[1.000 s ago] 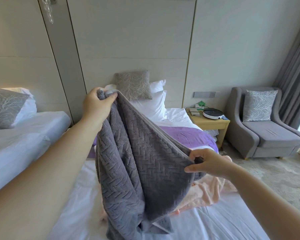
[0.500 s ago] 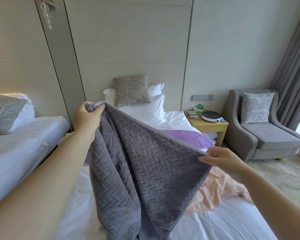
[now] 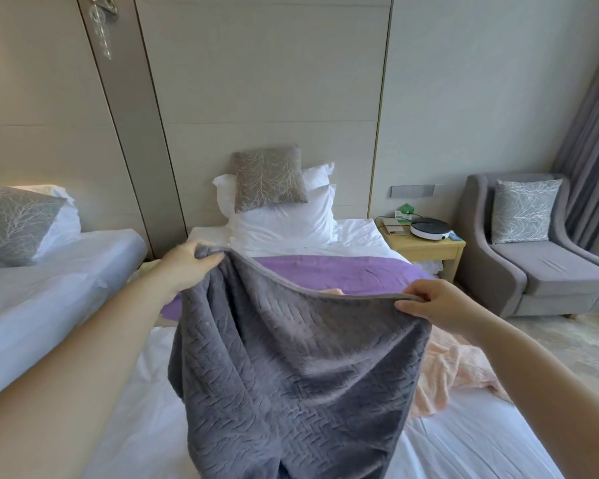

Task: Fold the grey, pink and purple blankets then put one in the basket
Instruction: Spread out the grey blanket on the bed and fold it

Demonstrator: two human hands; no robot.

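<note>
Grip, left: my left hand [image 3: 187,263] is curled round one top corner of the grey blanket [image 3: 291,375], with the thumb over the hem.
Grip, right: my right hand [image 3: 440,302] pinches the other end of the same top edge, fingers folded over the hem.
Grey blanket: held up over the bed [image 3: 464,444] between both hands. Top edge sags in a shallow curve; the rest hangs down past the bottom of the view.
Purple blanket [image 3: 325,274]: spread flat across the bed behind the grey one, below the white pillows [image 3: 284,226].
Pink blanket [image 3: 457,368]: crumpled on the sheet, just right of the hanging grey cloth, under my right forearm.
Surroundings: wooden nightstand [image 3: 426,248] right of the bed, grey armchair [image 3: 550,271] beyond it, second bed [image 3: 49,278] to my left.
</note>
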